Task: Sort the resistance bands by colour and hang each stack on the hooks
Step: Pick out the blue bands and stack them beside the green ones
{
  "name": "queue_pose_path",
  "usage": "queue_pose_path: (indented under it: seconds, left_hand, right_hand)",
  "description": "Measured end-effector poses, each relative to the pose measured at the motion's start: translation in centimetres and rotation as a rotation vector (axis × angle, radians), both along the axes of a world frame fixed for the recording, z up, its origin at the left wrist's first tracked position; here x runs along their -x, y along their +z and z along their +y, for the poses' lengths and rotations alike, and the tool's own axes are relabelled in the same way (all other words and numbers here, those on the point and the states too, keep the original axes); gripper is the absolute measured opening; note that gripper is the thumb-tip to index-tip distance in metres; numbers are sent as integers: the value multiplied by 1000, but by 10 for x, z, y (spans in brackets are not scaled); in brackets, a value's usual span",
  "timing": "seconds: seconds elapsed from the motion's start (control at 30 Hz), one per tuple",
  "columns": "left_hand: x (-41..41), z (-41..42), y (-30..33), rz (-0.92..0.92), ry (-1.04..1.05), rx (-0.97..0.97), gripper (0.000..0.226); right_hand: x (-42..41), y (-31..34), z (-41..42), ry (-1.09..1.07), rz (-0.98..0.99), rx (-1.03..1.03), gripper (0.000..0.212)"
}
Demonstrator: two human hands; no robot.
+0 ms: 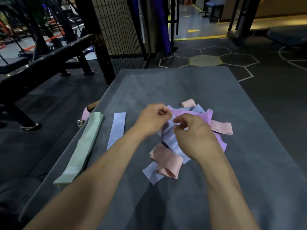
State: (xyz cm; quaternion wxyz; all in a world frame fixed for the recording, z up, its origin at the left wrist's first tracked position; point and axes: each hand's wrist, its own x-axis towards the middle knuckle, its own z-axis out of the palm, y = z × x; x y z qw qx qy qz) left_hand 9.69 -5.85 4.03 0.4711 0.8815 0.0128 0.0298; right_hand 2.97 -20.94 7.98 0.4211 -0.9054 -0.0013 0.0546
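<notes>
Both bare hands are working over the wide grey cloth-covered bench (207, 90), forearms reaching in from the near edge. The left hand (152, 119) is curling into a loose fist, its grip pinching the upper end of a pale blue flat fabric resistance band (171, 140); the right hand (195, 135) is pinching the same band just beside it, fingers (178, 120) bent down onto the cloth. That band is lying on top of the mixed heap at mid-bench, partly hidden under the right hand. In the heap: a lilac fabric band (191, 113) spreading behind and to the right of the hands, a salmon-pink folded band (167, 161) nearest the viewer, another pink band (221, 127) poking out on the right, a small pink loop (188, 102) at the far side (its full shape is not showing), and a second pale blue strip (152, 174) sticking out at the near-left under the pink one. Sorted apart on the left: a single pale blue band (117, 129) lying flat and straight, and beside it, near the bench's left edge, a long sage-green band stack (81, 148). Beyond the green stack's far end, a pink piece (85, 113) and a tan strap (93, 104) are hanging at the edge.
</notes>
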Motion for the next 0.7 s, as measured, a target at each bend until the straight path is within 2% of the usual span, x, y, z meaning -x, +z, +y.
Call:
queue_pose_path:
  seconds: [0.07, 0.13, 0.27, 0.37, 0.47, 0.57, 0.7]
  left_hand:
    - [5, -8, 20, 4, -16, 188, 16]
    - [10, -12, 37, -1, -21, 289, 20]
    - [27, -10, 61, -77, -18, 309, 18]
    - [46, -1, 76, -162, -43, 214, 11]
    - [70, 12, 81, -265, -90, 61, 8]
    - [97, 26, 80, -334, -138, -188, 9]
    - [130, 44, 77, -353, -245, -377, 8]
  right_hand:
    - [1, 3, -1, -66, -91, -120, 30]
    - [2, 5, -1, -138, -198, -262, 25]
    - [1, 9, 0, -217, -199, -492, 16]
    - [0, 9, 3, -204, -73, -556, 25]
    - [5, 9, 12, -121, 137, -722, 42]
    - [12, 11, 25, 21, 282, -833, 39]
    - [23, 9, 40, 225, 268, -852, 34]
